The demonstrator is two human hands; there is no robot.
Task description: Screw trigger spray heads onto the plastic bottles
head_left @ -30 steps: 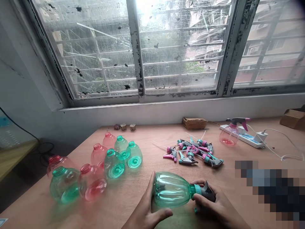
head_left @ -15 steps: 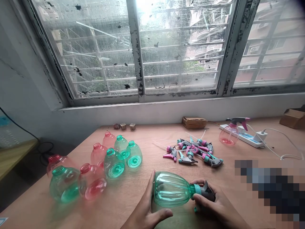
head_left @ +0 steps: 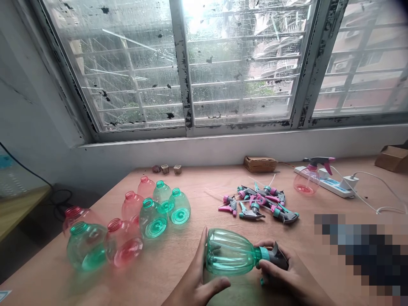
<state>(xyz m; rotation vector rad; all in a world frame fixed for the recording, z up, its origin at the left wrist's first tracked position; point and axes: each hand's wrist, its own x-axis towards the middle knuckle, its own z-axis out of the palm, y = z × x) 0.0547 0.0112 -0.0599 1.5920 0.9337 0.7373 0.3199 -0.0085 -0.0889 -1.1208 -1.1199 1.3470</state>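
A clear green spray bottle (head_left: 230, 251) lies on its side in the air above the table, base to the left. My left hand (head_left: 200, 272) cups its base, with the fingers along the far end and the thumb stretched out below. My right hand (head_left: 291, 270) is closed around the neck and the dark grey spray head (head_left: 278, 256), fingers behind and thumb on the near side. A turquoise collar (head_left: 264, 253) sits at the bottle's neck, and a thin tube shows faintly inside. The trigger is mostly hidden by my right hand.
Several green bottles (head_left: 153, 221) and pink bottles (head_left: 124, 242) without heads stand left. Loose spray heads (head_left: 255, 202) lie heaped mid-table. Behind them are a cardboard box (head_left: 259, 164), an assembled pink spray bottle (head_left: 306, 180) and a power strip (head_left: 331, 185) with cables. A pixelated patch covers the right.
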